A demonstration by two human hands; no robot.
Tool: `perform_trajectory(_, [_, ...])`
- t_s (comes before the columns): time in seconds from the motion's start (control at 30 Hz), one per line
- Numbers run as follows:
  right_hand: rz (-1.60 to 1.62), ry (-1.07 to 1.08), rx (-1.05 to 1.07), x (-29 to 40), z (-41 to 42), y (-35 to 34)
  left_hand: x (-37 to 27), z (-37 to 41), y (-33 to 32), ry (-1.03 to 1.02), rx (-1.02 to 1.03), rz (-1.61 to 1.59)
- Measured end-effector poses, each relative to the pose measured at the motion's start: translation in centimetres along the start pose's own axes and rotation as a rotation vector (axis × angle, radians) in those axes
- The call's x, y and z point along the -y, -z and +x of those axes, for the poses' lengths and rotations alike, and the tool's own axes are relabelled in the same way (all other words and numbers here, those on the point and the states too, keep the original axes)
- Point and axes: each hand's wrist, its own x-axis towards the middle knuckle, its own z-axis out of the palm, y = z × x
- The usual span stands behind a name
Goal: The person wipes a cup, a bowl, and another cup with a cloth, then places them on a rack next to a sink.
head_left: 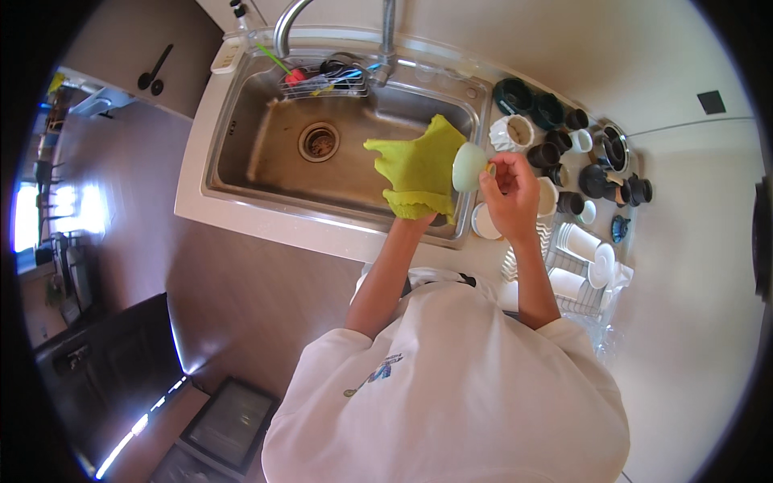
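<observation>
A pale green cup point(469, 167) hangs over the right end of the steel sink point(266, 175), tilted on its side. My right hand point(512, 190) grips it by its small yellowish handle. A yellow-green cloth point(416, 166) covers most of my left hand point(423, 222) and touches or nearly touches the cup's left side; the fingers under the cloth are hidden. Below the cup, a white round dish or cup point(485, 221) stands on the counter at the sink's right edge. A white fluted pot point(511, 133) is just beyond my right hand.
A wire caddy point(323, 89) with brushes hangs under the steel faucet point(386, 42). Dark cups point(543, 154), dark green bowls point(513, 95) and a metal pot point(611, 147) crowd the counter at right. White paper cups point(578, 241) lie in a wire rack point(564, 262) nearer my body.
</observation>
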Motion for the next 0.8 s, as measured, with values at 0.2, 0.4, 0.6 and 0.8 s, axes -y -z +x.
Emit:
perform_trajectory(0.2, [-0.356,0.365,-0.074,0.9,-0.5,-1.5,-1.0,1.2,-2.9,-0.161,0.020,0.533])
perform_trajectory(0.4, [-0.292,0.010,0.516,3.6,-1.1,0.6,1.0,3.4,2.0,-0.351,0.076,1.341])
perform_trajectory(0.6, [-0.430,0.214,0.051,4.3,-0.5,0.8,-3.1,3.5,-3.9,-0.558,0.139,1.493])
perform_trajectory(0.8, [-0.398,0.320,0.052,2.8,-1.1,-2.2,-2.0,2.7,-4.0,-0.061,-0.048,0.127])
